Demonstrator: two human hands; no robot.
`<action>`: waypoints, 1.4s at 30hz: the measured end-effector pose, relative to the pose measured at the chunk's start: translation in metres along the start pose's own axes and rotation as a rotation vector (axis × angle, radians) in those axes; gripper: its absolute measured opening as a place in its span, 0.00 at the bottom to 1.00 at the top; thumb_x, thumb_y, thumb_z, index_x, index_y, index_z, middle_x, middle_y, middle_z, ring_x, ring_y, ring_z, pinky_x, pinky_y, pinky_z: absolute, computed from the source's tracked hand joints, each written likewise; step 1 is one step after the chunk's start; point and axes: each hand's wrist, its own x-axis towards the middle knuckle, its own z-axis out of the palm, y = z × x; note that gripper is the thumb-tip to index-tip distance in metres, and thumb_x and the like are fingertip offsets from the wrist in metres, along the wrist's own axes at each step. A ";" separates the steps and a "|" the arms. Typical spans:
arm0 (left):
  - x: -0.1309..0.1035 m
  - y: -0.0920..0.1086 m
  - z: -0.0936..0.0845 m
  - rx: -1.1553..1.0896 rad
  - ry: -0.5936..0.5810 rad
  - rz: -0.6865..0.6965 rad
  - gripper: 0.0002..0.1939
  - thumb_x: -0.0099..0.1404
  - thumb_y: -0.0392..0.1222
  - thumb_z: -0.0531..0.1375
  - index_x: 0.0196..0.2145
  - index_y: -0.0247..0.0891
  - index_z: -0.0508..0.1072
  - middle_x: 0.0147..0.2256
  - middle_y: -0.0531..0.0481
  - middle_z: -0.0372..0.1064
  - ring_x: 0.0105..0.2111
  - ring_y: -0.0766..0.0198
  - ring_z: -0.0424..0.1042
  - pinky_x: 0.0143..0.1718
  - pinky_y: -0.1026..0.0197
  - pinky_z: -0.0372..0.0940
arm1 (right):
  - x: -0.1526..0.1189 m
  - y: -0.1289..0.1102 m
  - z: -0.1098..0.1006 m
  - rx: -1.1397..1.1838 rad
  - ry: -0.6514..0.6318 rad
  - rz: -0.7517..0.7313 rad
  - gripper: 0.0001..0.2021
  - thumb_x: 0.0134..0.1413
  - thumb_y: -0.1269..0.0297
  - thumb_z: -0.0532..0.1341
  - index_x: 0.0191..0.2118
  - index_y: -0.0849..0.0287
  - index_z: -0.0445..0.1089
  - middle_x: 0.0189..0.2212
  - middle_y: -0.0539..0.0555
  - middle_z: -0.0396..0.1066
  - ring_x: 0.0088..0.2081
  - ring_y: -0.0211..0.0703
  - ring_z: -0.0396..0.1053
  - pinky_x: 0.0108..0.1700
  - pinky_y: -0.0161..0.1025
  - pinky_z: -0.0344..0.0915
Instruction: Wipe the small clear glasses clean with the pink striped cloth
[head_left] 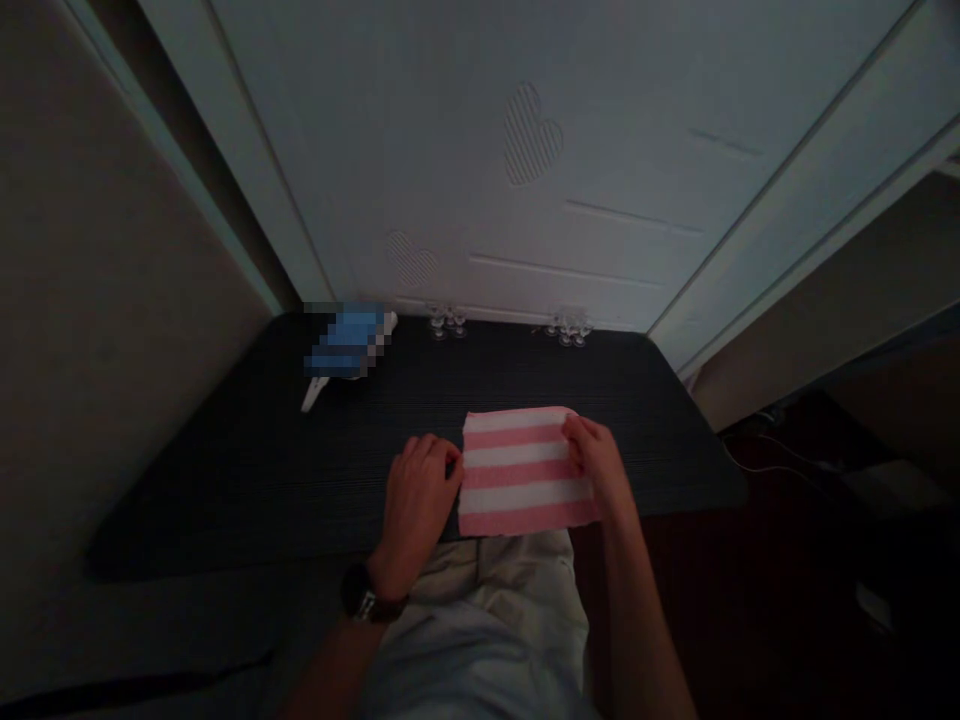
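A pink and white striped cloth (517, 470) lies spread at the front edge of the dark table, its lower edge reaching over my lap. At the cloth's left edge is my left hand (424, 485), closed with thumb and fingers together; a watch is on that wrist. The fingertips touch the edge, but whether they pinch it is hard to tell. My right hand (592, 455) is closed on the cloth near its upper right corner, covering part of the right side.
On the dark table (247, 450), a blurred blue and white object (349, 340) lies at the back left. Two small clusters of clear pieces, one left (448, 321) and one right (570, 328), sit by the white panel (450, 130) behind.
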 end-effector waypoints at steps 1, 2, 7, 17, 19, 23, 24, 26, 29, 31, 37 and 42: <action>0.000 0.000 0.001 -0.005 0.001 -0.002 0.07 0.62 0.38 0.53 0.29 0.39 0.69 0.32 0.48 0.68 0.37 0.56 0.64 0.39 0.56 0.59 | 0.002 0.003 -0.014 0.017 0.030 0.010 0.15 0.53 0.52 0.53 0.24 0.57 0.60 0.12 0.41 0.48 0.14 0.31 0.43 0.15 0.31 0.44; 0.000 0.000 0.001 -0.012 0.001 -0.001 0.07 0.62 0.38 0.53 0.29 0.39 0.69 0.32 0.48 0.68 0.37 0.56 0.64 0.39 0.56 0.59 | 0.003 0.006 -0.024 0.027 0.046 0.021 0.15 0.53 0.52 0.54 0.24 0.57 0.60 0.12 0.40 0.46 0.13 0.31 0.43 0.15 0.31 0.44; 0.003 -0.001 0.004 -0.042 0.017 -0.007 0.05 0.62 0.38 0.54 0.30 0.39 0.69 0.33 0.49 0.68 0.37 0.56 0.64 0.39 0.56 0.58 | 0.001 0.014 -0.028 0.075 0.088 0.013 0.15 0.53 0.52 0.56 0.24 0.57 0.62 0.11 0.40 0.48 0.13 0.31 0.47 0.14 0.30 0.48; 0.009 0.001 -0.003 0.045 0.046 -0.005 0.08 0.64 0.38 0.52 0.31 0.39 0.70 0.35 0.47 0.69 0.39 0.53 0.64 0.37 0.53 0.56 | 0.015 0.008 -0.009 0.155 0.067 -0.039 0.16 0.56 0.51 0.53 0.25 0.56 0.58 0.11 0.41 0.51 0.14 0.32 0.51 0.17 0.30 0.49; 0.004 0.000 -0.008 0.064 0.059 -0.002 0.08 0.65 0.38 0.51 0.33 0.39 0.70 0.36 0.47 0.69 0.40 0.53 0.64 0.37 0.53 0.56 | 0.016 0.007 -0.006 0.141 0.018 -0.059 0.16 0.57 0.49 0.51 0.27 0.56 0.58 0.14 0.42 0.53 0.16 0.32 0.55 0.20 0.31 0.53; -0.010 -0.007 -0.016 0.016 0.050 -0.008 0.07 0.64 0.38 0.53 0.35 0.39 0.71 0.37 0.47 0.70 0.40 0.54 0.64 0.38 0.54 0.56 | 0.014 0.009 -0.009 0.051 -0.028 -0.037 0.13 0.51 0.50 0.57 0.30 0.56 0.60 0.15 0.41 0.52 0.17 0.33 0.54 0.21 0.32 0.53; -0.013 -0.009 -0.016 -0.018 0.032 0.006 0.07 0.64 0.37 0.54 0.34 0.39 0.72 0.37 0.48 0.70 0.40 0.55 0.65 0.38 0.54 0.57 | 0.013 0.011 -0.011 0.035 -0.023 -0.027 0.13 0.49 0.52 0.59 0.31 0.56 0.61 0.15 0.41 0.52 0.17 0.32 0.52 0.21 0.32 0.52; -0.017 -0.011 -0.017 -0.099 -0.019 0.053 0.05 0.63 0.37 0.56 0.33 0.40 0.72 0.36 0.49 0.70 0.39 0.56 0.65 0.40 0.55 0.58 | 0.012 0.013 -0.014 -0.017 0.018 -0.026 0.12 0.47 0.54 0.60 0.34 0.56 0.64 0.16 0.42 0.55 0.17 0.33 0.51 0.21 0.32 0.51; -0.019 -0.011 -0.014 -0.183 -0.088 0.113 0.04 0.62 0.38 0.58 0.34 0.40 0.73 0.36 0.50 0.70 0.40 0.57 0.65 0.42 0.56 0.59 | 0.010 0.015 -0.017 -0.278 0.156 -0.085 0.13 0.50 0.56 0.58 0.39 0.57 0.69 0.21 0.47 0.63 0.22 0.37 0.58 0.26 0.34 0.55; -0.019 -0.010 -0.012 -0.201 -0.107 0.123 0.04 0.61 0.37 0.59 0.35 0.40 0.73 0.37 0.50 0.70 0.40 0.57 0.65 0.42 0.56 0.59 | 0.010 0.017 -0.017 -0.490 0.234 -0.129 0.14 0.52 0.56 0.56 0.41 0.57 0.70 0.23 0.49 0.66 0.25 0.40 0.61 0.30 0.36 0.56; -0.019 -0.011 -0.008 -0.207 -0.114 0.121 0.03 0.60 0.36 0.59 0.34 0.40 0.72 0.36 0.50 0.70 0.40 0.57 0.65 0.42 0.56 0.60 | 0.000 0.019 -0.014 -0.511 0.279 -0.278 0.14 0.52 0.57 0.58 0.40 0.60 0.72 0.33 0.54 0.67 0.31 0.41 0.64 0.38 0.40 0.61; -0.017 -0.009 -0.008 -0.156 -0.112 0.132 0.04 0.62 0.36 0.57 0.33 0.39 0.72 0.35 0.49 0.70 0.39 0.57 0.65 0.42 0.55 0.59 | -0.029 0.003 0.021 -0.237 -0.004 -0.278 0.09 0.53 0.61 0.60 0.39 0.56 0.72 0.38 0.54 0.68 0.38 0.42 0.66 0.40 0.38 0.63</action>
